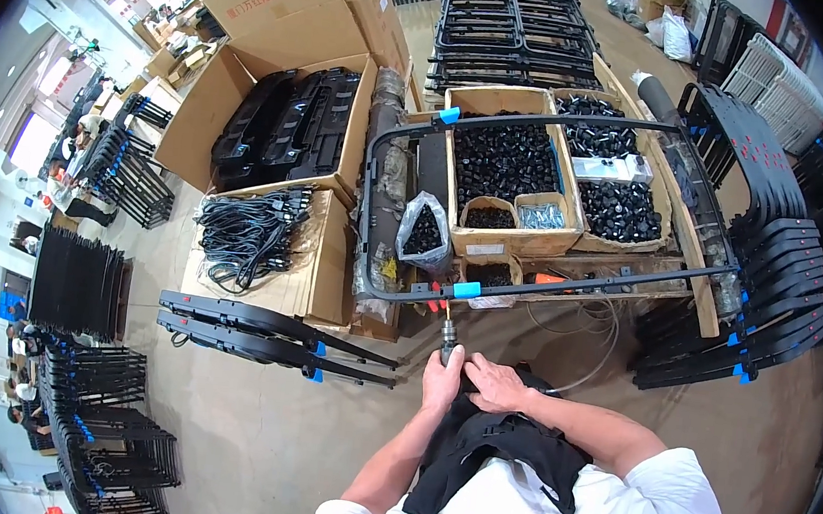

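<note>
A power drill (450, 337) with a metal chuck and a thin bit points away from me. Closed around its front behind the chuck is my left hand (441, 381). My right hand (499, 383) is closed over the drill's rear, where its handle is mostly hidden. The bit's tip reaches the near bar of a black tubular frame (569, 283); whether it is in a hole I cannot tell. Blue tape (466, 290) wraps that bar just right of the bit. The frame lies across the work stand, over the boxes of parts.
Beneath the frame stand a box of black caps (504, 161), a bag of small black parts (424, 236) and a tray of screws (541, 216). Left are coiled black cables (251, 237) and a carton of black panels (351, 140). A hose (611, 348) curves right; stacked frames (780, 286) stand beyond.
</note>
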Demonstrator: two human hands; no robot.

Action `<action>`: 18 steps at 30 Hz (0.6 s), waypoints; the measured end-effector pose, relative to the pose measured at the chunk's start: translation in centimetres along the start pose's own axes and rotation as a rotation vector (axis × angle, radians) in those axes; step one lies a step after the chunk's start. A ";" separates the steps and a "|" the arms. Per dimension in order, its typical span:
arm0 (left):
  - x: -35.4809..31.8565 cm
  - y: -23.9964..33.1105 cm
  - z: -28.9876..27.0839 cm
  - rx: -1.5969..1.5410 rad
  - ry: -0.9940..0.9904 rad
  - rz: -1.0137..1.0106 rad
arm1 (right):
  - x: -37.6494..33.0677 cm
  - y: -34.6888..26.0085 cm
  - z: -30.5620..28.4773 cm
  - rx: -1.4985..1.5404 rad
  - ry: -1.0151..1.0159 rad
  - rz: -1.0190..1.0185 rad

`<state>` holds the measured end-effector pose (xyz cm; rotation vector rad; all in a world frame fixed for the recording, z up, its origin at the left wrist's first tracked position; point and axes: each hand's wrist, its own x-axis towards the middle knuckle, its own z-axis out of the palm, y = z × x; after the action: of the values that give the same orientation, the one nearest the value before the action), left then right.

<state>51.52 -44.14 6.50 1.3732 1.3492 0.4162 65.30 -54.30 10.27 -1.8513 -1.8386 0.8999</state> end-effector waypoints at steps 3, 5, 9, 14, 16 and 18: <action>-0.6 0.2 0.3 -0.010 0.002 0.012 | -0.3 0.5 0.2 -0.021 0.017 -0.019; -1.2 0.7 0.7 0.007 0.015 0.002 | -0.7 0.9 0.2 -0.040 0.027 -0.029; -1.8 0.6 1.6 0.007 -0.044 0.026 | -2.2 1.6 0.6 -0.073 0.037 0.047; -1.3 0.2 2.9 0.042 -0.082 0.012 | -2.9 2.0 -0.3 -0.048 0.059 0.127; -1.2 -0.1 3.1 0.038 -0.067 0.051 | -3.0 2.3 -0.2 -0.029 0.073 0.132; -1.4 0.8 3.2 0.043 -0.073 0.044 | -3.0 2.7 -0.2 -0.030 0.069 0.139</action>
<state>54.16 -46.59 6.72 1.4424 1.2770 0.3644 67.59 -57.40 9.11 -2.0229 -1.7085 0.8477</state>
